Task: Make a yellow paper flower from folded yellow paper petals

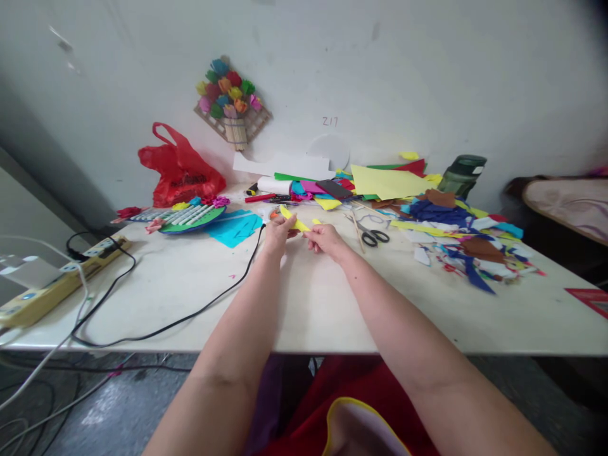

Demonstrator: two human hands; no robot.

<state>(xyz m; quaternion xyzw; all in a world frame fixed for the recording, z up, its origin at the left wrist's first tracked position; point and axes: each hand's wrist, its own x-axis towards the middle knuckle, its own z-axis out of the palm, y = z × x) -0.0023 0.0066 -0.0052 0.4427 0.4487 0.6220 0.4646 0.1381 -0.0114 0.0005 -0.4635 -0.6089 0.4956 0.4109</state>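
Between my two hands a strip of yellow paper (298,224) is held a little above the white table. My left hand (279,233) grips its left part with closed fingers. My right hand (323,239) pinches the right end. To the right of my right hand lie black-handled scissors (373,237) and a thin wooden stick (357,232). Blue paper (236,228) is spread flat on the table left of my left hand. A black cable (247,269) runs up close to my left wrist.
A heap of coloured scraps (479,244) and a dark green bottle (462,175) are on the right. A red plastic bag (183,171) and a round board with rolled paper tubes (190,218) stand left. A yellow power strip (61,285) sits at the left edge. Coloured sheets (387,182) lie along the wall.
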